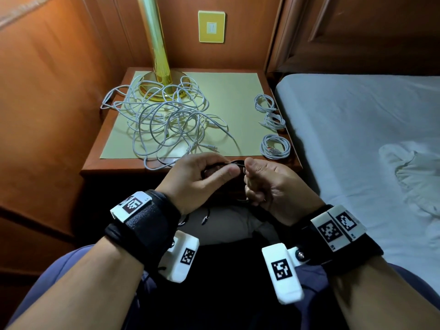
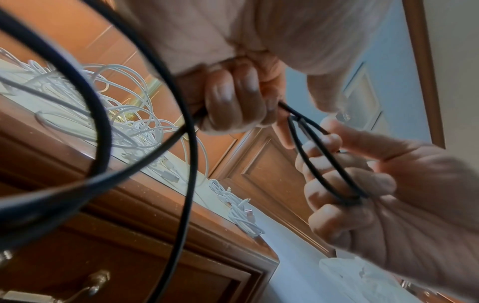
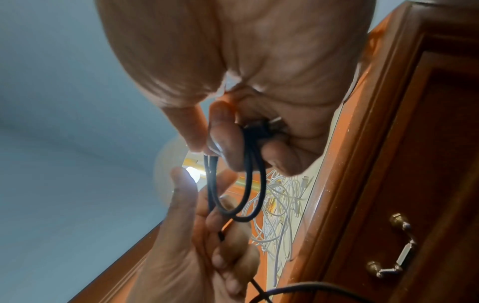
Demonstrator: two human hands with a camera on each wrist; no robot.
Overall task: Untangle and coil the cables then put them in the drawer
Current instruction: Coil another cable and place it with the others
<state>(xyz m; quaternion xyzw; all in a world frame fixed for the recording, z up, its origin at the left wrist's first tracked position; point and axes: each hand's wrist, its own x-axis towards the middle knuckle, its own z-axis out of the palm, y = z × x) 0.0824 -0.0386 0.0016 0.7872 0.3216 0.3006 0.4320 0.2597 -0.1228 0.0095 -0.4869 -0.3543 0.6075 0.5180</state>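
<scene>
Both hands were clamped on one black cable: the right hand pinched small loops, the left hand fed slack. Beyond, a white tangle lay on the surface beside three coils. The loops could spring open if the pinch loosened, and the drawer looked closed.

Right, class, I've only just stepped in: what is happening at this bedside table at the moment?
A person is coiling a black cable, gripping it with both hands in front of the nightstand: the right hand holds small finished loops, and the left hand feeds in the slack. A big tangle of white cables lies around the lamp base; three coiled white cables sit along the right edge. The drawer is closed.
</scene>
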